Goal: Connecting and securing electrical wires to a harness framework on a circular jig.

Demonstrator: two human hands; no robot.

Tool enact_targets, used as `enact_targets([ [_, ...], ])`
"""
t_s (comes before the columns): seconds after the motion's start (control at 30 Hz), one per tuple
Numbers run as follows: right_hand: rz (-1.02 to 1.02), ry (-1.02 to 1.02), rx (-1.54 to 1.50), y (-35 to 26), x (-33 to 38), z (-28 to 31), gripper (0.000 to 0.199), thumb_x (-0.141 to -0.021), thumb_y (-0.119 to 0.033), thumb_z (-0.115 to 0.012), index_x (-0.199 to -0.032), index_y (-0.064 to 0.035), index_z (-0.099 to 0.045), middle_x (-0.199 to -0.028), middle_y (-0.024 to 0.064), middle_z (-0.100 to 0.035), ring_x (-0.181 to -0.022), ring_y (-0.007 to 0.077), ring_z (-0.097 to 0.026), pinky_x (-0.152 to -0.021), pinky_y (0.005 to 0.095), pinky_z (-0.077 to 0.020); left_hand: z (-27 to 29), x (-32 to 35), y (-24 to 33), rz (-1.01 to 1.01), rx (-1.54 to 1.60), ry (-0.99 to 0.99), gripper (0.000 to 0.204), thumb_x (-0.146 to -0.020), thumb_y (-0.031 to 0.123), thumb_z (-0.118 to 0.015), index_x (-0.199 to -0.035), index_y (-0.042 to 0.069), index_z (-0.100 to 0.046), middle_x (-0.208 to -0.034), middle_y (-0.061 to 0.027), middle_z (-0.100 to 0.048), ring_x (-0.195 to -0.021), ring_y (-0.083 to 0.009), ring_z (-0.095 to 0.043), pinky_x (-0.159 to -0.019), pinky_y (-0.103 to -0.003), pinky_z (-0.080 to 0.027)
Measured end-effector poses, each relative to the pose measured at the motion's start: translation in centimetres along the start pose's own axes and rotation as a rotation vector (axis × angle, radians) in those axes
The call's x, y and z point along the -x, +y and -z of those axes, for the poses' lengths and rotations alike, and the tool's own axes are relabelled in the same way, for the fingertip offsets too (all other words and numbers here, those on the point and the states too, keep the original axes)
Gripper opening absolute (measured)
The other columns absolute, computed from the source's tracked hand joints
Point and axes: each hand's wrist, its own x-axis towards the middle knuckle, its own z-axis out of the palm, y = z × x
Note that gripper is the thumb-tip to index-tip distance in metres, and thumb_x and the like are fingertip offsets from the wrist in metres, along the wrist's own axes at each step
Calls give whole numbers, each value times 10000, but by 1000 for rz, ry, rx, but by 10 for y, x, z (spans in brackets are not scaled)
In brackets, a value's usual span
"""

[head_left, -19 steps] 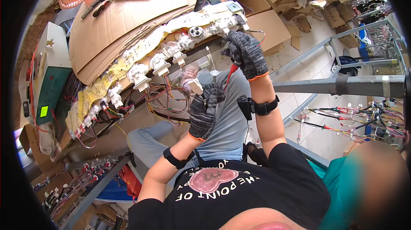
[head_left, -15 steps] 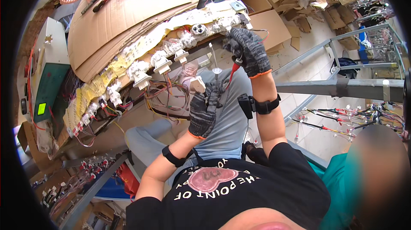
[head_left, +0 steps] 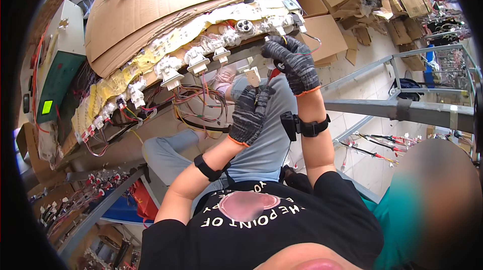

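My gloved left hand (head_left: 249, 114) is closed around a wire harness, with its white plastic connector (head_left: 252, 76) standing above the fingers. Dark wires run down along the palm. Close by on the right, my gloved right hand (head_left: 293, 64) pinches other wires of what looks like the same harness. A red sleeve (head_left: 274, 73) hangs beneath its fingers, and a small white tip shows at the fingertips. Just beyond the right hand is the end of the long fixture board (head_left: 211, 26), wrapped in yellowed tape and carrying several white connector sockets (head_left: 196, 60).
Looped wires (head_left: 198, 101) hang below the board. On the left stands a green-and-white tester (head_left: 60, 69) with a lit display. Cardboard (head_left: 166, 8) with markers covers the bench. A metal rail (head_left: 397, 108), boxes (head_left: 322, 33) and a person in green (head_left: 397, 219) are on the right.
My left hand has risen and moved right with the white connector, closer to my right hand. The right hand stays near the board's end, its fingers slightly shifted. The whole view has tilted a little.
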Motion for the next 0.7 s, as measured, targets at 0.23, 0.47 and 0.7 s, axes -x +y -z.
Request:
enact_targets([
  [0.23,-109,169,-61,5,-8,-5,115,-813,-174,-644,-832,-61,-650,-676,23,-638,-537,50,-522,-448,196,-365,16,-7,37,-29,63,185,302,-910,96,-437,-1183,2,-524,-1127,-151,-568,-1059,-250,-515,-921,-349,-380],
  [0.47,-49,207,-53,6,-10,-11,176,-800,-254,-644,-781,-79,-662,-631,-4,-629,-473,31,-495,-406,177,-341,11,-2,29,-127,204,301,234,-928,153,-471,-1094,19,-567,-889,-70,-644,-808,-159,-600,-752,-278,-462],
  [0.7,3,208,7,14,-16,-9,180,-789,-248,-655,-780,-69,-648,-610,7,-620,-443,43,-480,-389,191,-340,20,0,51,330,600,-11,224,-944,241,-459,-972,61,-589,-582,51,-461,-492,-27,-398,-453,-195,-320],
])
